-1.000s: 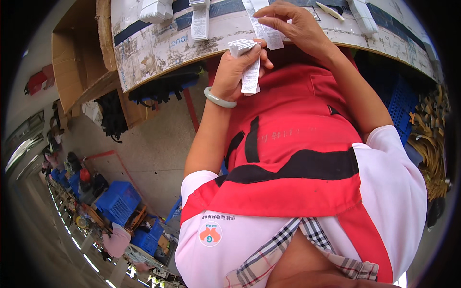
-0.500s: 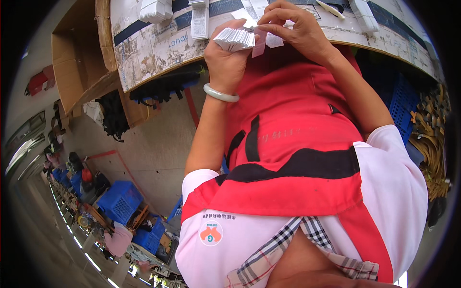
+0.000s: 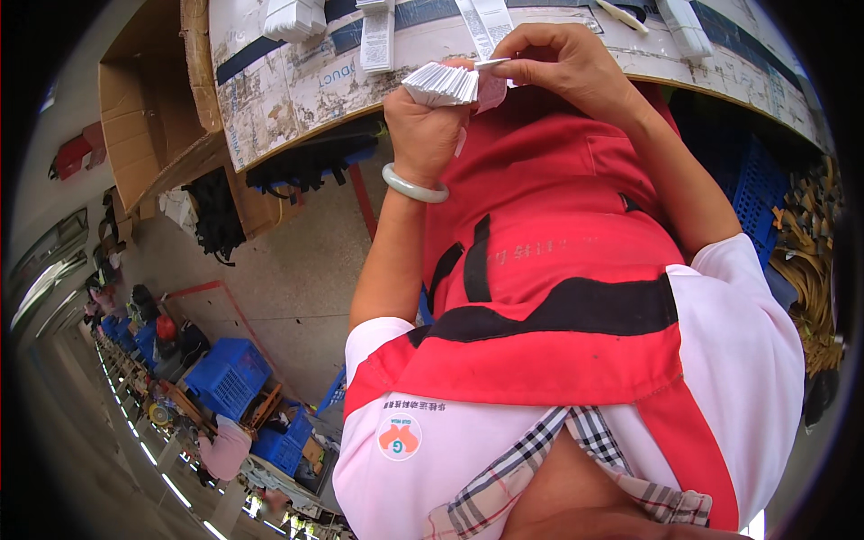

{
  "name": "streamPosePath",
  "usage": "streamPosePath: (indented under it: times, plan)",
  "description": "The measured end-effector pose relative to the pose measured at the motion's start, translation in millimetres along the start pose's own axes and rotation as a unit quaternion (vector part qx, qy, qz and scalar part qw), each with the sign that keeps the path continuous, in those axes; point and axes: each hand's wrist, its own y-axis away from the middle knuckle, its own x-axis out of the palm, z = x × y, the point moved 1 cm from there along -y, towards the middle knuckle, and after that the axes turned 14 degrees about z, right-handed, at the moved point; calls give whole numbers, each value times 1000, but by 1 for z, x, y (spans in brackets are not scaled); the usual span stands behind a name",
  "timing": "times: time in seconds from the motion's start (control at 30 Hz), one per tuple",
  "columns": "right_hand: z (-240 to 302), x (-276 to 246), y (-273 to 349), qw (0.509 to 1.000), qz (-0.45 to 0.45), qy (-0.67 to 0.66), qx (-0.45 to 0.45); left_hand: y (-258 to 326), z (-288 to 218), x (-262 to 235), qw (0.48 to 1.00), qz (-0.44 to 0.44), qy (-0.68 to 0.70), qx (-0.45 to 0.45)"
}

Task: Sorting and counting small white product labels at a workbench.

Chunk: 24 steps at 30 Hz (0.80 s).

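My left hand (image 3: pixel 421 135), a pale bangle at its wrist, is closed round a fanned stack of folded white labels (image 3: pixel 441 85). The stack's edges face up, close to the table's near edge. Just right of it, my right hand (image 3: pixel 576 72) pinches one thin white label (image 3: pixel 490 64) between thumb and fingertips. That label is seen nearly edge-on, beside my left fingers. A pinkish see-through strip (image 3: pixel 492 93) hangs under it between the hands. What holds the strip is hidden.
On the worn, taped table (image 3: pixel 297 108) lie long printed labels (image 3: pixel 487 25), a bundle at the left (image 3: pixel 294 20), another label stack (image 3: pixel 377 43), one at the right (image 3: pixel 686 29) and a white pointed tool (image 3: pixel 623 15). An open cardboard box (image 3: pixel 148 108) stands left; blue crates (image 3: pixel 227 376) sit beyond.
My right hand has shifted slightly right and down, and the label it pinches has turned nearly edge-on. The pinkish strip has moved a little. My left hand keeps its stack.
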Motion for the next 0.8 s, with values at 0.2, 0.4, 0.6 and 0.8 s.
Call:
streamPosePath:
  times: [0.2, 0.4, 0.6, 0.8]
  plan:
    - [-4, 0, -1, 1000, 6, -17, -8, 1, 1, 3, 1000, -15, 5, -9]
    - [-5, 3, -1, 999, 15, -53, 4, 3, 2, 3, 1000, -5, 23, -8]
    - [-2, 5, -1, 999, 24, -41, -17, 2, 2, 6, 999, -10, 43, -18]
    - [4, -6, 0, 991, 116, -70, 10, 2, 13, 2, 991, 25, 108, -77]
